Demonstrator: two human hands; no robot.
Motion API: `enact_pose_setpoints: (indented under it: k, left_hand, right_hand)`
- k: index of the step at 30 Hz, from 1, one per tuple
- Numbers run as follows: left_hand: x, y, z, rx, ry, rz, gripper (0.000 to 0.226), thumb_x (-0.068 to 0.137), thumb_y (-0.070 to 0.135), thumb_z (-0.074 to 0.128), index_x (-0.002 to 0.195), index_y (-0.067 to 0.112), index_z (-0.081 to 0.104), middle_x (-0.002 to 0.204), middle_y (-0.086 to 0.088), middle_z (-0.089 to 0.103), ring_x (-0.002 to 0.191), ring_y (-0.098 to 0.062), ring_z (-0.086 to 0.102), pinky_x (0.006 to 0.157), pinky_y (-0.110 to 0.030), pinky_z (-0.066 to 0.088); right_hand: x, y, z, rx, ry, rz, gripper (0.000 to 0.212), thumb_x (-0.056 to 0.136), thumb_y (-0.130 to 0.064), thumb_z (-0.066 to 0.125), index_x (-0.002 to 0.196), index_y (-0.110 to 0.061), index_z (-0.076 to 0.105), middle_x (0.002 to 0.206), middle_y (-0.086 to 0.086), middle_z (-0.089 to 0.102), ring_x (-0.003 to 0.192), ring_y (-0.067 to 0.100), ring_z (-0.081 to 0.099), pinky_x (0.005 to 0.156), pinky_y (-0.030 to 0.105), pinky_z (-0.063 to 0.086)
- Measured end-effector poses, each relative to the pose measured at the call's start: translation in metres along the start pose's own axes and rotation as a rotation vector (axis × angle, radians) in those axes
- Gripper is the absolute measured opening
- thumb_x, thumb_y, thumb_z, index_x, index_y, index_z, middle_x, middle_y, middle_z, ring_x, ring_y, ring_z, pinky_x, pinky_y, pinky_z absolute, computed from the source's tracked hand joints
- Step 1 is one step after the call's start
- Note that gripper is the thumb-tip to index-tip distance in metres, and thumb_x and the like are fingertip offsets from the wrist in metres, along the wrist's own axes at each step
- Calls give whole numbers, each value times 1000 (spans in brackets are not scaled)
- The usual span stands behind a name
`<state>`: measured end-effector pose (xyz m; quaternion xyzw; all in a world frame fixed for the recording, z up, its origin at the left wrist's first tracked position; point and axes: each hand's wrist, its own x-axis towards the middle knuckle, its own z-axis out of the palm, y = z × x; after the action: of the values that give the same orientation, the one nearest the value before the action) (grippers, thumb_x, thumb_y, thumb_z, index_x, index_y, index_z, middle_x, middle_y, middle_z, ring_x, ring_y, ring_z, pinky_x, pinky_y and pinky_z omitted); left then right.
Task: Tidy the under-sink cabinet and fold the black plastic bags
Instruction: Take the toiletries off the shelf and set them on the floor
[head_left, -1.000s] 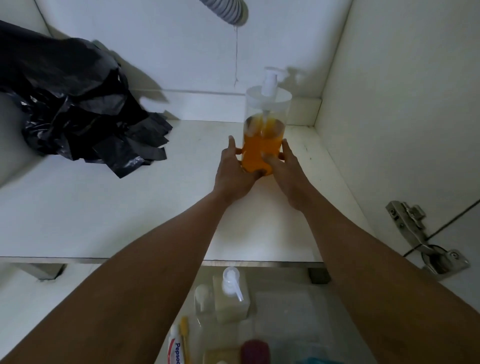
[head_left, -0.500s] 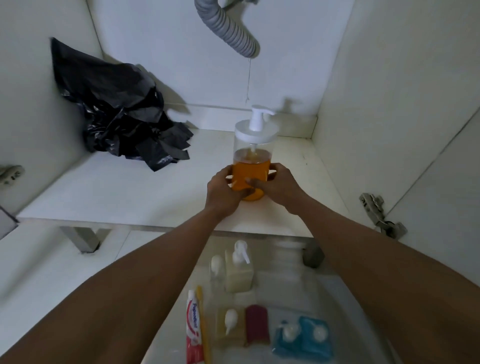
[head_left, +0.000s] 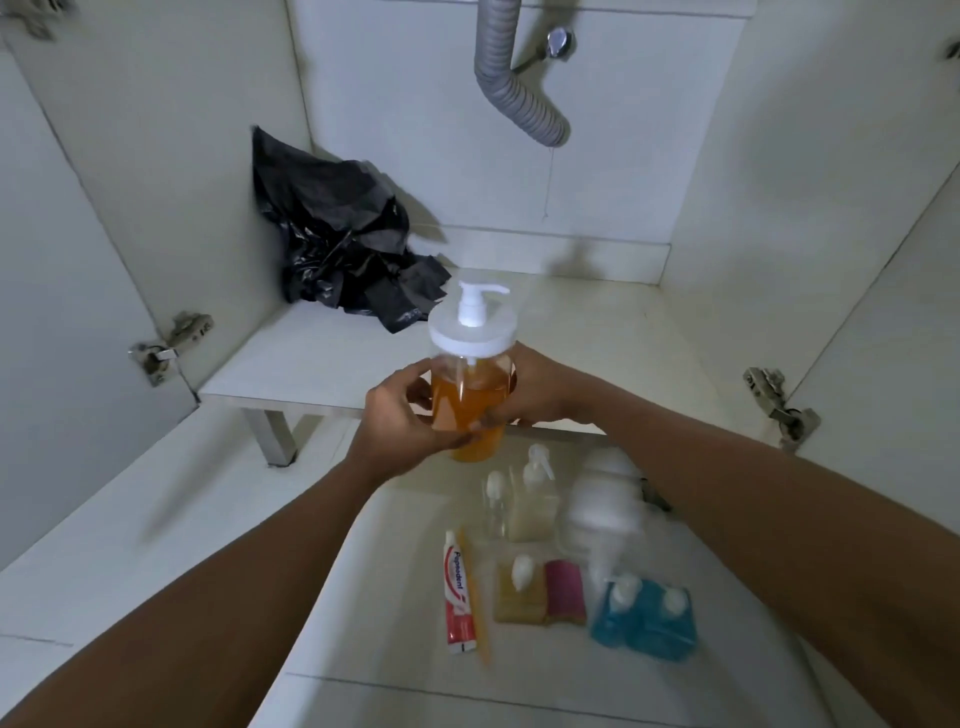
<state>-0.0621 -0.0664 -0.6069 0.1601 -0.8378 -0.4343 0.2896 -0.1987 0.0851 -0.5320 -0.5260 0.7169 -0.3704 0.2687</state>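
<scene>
A clear pump bottle (head_left: 470, 402) with orange liquid and a white lid is held upright in the air just in front of the cabinet floor's front edge. My left hand (head_left: 402, 421) wraps its left side and my right hand (head_left: 540, 389) wraps its right side. A crumpled heap of black plastic bags (head_left: 337, 244) leans in the back left corner of the white under-sink cabinet (head_left: 332, 353).
On the floor tiles in front lie a toothpaste tube (head_left: 458, 597), small pump bottles (head_left: 532, 506), a yellow bottle (head_left: 519, 592), a pink item (head_left: 565, 592) and blue bottles (head_left: 647, 621). A grey corrugated drain hose (head_left: 514, 88) hangs above. Door hinges (head_left: 169, 343) (head_left: 779, 405) flank the opening.
Both hands have lifted the orange bottle off the cabinet floor and drawn it toward me, past the front edge. The view has pulled back, showing more of the floor items.
</scene>
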Motion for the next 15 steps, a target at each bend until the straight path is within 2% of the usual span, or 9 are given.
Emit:
enact_pose_setpoints:
  k: [1,3,6,8,10,12,15]
  left_hand:
    - [-10,-3,-5,-13,34,19,85,51,43,99,126,25,63,97,7,70,87,-14,68,71,-30,62]
    - [-24,-10,-13,-5,82,52,85,51,49,97,124,22,64,98,8,70,87,-10,69,69,-24,60]
    - [-41,-23,-21,82,97,100,89,54,58,92,126,16,62,105,7,68,90,-7,66,69,-18,58]
    - [-49,-33,-24,117,65,106,85,55,60,89,122,17,62,105,8,67,91,-6,65,70,-19,59]
    - [-55,-40,-23,133,20,36,75,51,52,92,116,26,63,103,13,65,91,-3,64,72,-23,60]
    - [-60,-49,-19,152,-13,-47,70,51,42,95,112,30,63,101,17,63,91,-2,62,74,-26,59]
    - [-68,-66,-7,128,-37,-137,66,56,46,91,112,29,61,103,15,62,93,-4,61,77,-29,59]
  right_hand:
    - [0,-3,9,19,-22,-24,61,67,13,81,116,-16,59,100,1,69,88,3,68,67,15,53]
    - [6,-5,20,27,-62,-21,66,64,12,83,117,-19,59,105,1,70,94,5,68,73,17,53]
    - [11,-6,31,-127,-126,106,58,71,-13,86,120,-25,56,104,4,67,84,16,66,65,28,57]
    - [11,-4,41,-190,-161,207,60,75,-29,84,126,-26,53,109,1,66,91,20,68,75,35,61]
    - [11,3,53,-123,-162,308,66,72,-38,86,128,-27,54,115,0,66,98,21,67,80,40,61]
    - [13,14,66,-83,-131,355,68,68,-35,88,128,-26,56,117,0,65,99,21,66,82,41,61]
    - [16,33,86,-33,-44,358,68,63,-24,91,122,-26,59,111,-5,66,97,18,64,82,38,60]
